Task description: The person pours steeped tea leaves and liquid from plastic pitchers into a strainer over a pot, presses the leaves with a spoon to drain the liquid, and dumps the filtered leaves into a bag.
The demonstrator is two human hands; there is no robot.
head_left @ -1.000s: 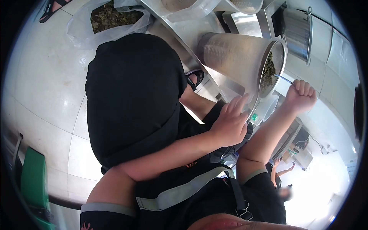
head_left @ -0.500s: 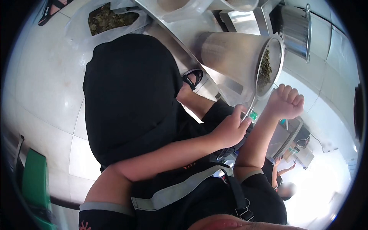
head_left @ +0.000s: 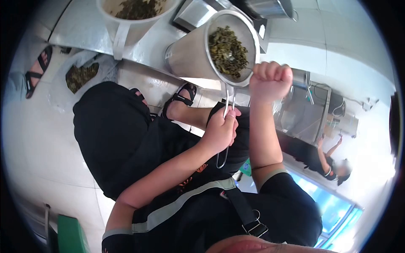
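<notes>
My left hand is closed around the long wire handle of a round mesh strainer. The strainer rests across the mouth of a tall translucent container, which leans in this view. Wet green-brown leaves lie in the mesh. At the strainer's right edge, my right hand is in a fist around a thin metal utensil, mostly hidden by the fingers. The utensil's far end reaches into the leaves.
A white pitcher holding dark leaves stands on the metal counter. Below are a plastic bag of leaves and sandalled feet. A metal pot is at the top, a green object lower left. Another person is at the right.
The view has shifted, bringing the strainer and leaves leftward and more face-on. My left hand, loosely spread earlier, has closed on the strainer handle. My right hand has moved left, beside the rim.
</notes>
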